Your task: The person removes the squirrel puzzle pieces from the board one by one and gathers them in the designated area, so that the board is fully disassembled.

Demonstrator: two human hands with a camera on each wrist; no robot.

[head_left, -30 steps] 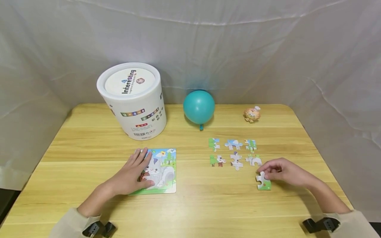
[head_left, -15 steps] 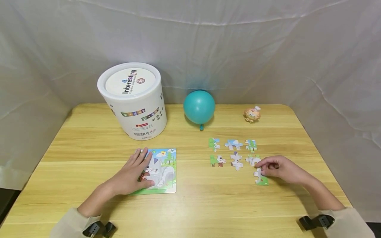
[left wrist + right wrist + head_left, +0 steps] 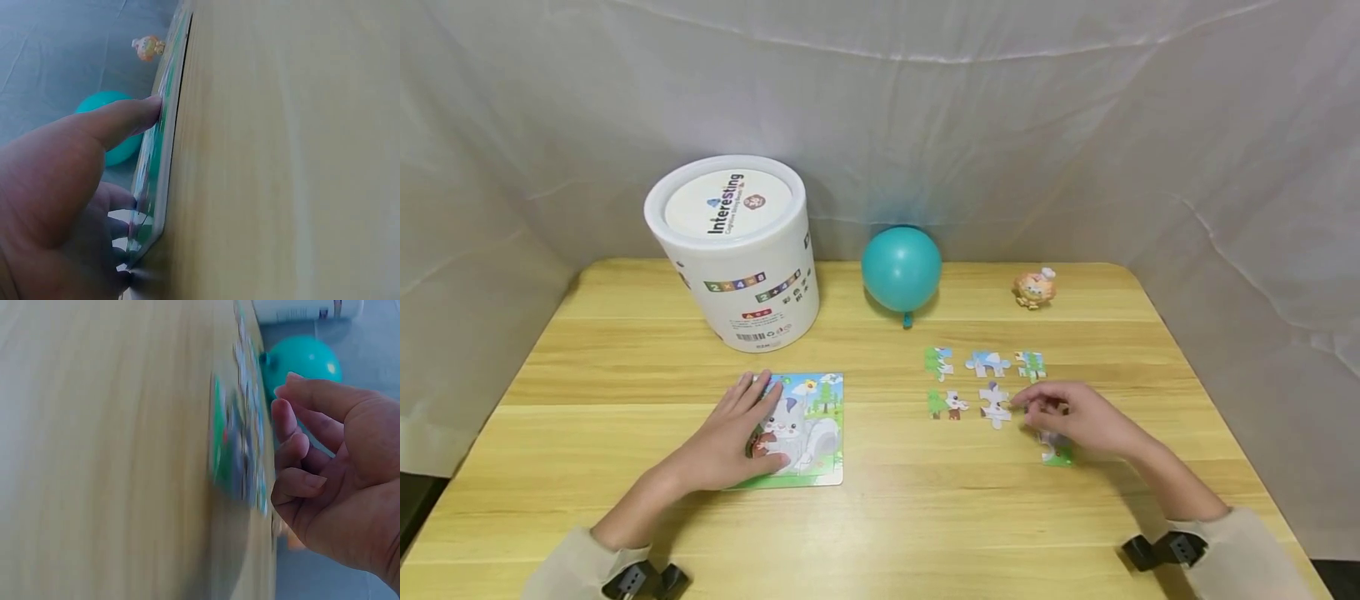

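Observation:
My left hand [image 3: 730, 437] rests with fingers spread on a squirrel puzzle board [image 3: 823, 454], covering its left part. In the left wrist view, the thumb [image 3: 128, 117] lies over the board's edge. To the right, my right hand [image 3: 1075, 417] hovers over the loose jigsaw pieces with loosely bent fingers and nothing between them. Its fingertips are just right of a grey-eared piece [image 3: 995, 406]. Below the palm, a grey-and-green corner piece [image 3: 1057, 455] lies on the table, partly covered. Another piece beside it is hidden by the hand.
Behind the right hand lies a row of pieces, among them a blue-and-white one [image 3: 988, 364]. A squirrel-face piece [image 3: 948, 405] is further left. Along the back stand a large white tub [image 3: 745, 267], a teal balloon [image 3: 901, 268] and a small lion figure [image 3: 1034, 288].
My right hand slid the corner piece up and left against the piece above, let go of it, and moved left toward the grey-eared piece. The left hand stayed put.

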